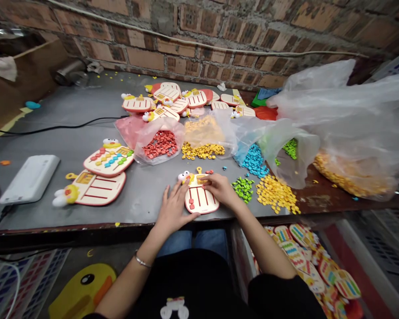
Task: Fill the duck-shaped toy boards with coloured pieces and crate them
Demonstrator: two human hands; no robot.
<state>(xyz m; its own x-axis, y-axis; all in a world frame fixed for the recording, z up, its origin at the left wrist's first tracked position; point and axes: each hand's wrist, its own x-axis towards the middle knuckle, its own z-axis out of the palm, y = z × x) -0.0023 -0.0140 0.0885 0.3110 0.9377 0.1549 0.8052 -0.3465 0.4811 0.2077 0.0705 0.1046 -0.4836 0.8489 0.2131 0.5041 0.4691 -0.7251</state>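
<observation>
Cream board [203, 199] near table edge [133, 223], room beside hands [173, 207]

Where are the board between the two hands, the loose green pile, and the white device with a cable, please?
Board [202, 197]: head view, on its slotted face.
Loose green pile [243, 189]: head view, on its middle.
White device [29, 179]: head view, on its top face.

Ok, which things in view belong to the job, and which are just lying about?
Seem to belong: the board between the left hand and right hand; red pieces; blue pieces; green pieces; yellow pieces; other boards.

Likely just lying about: white box; black cable; yellow duck.
</observation>
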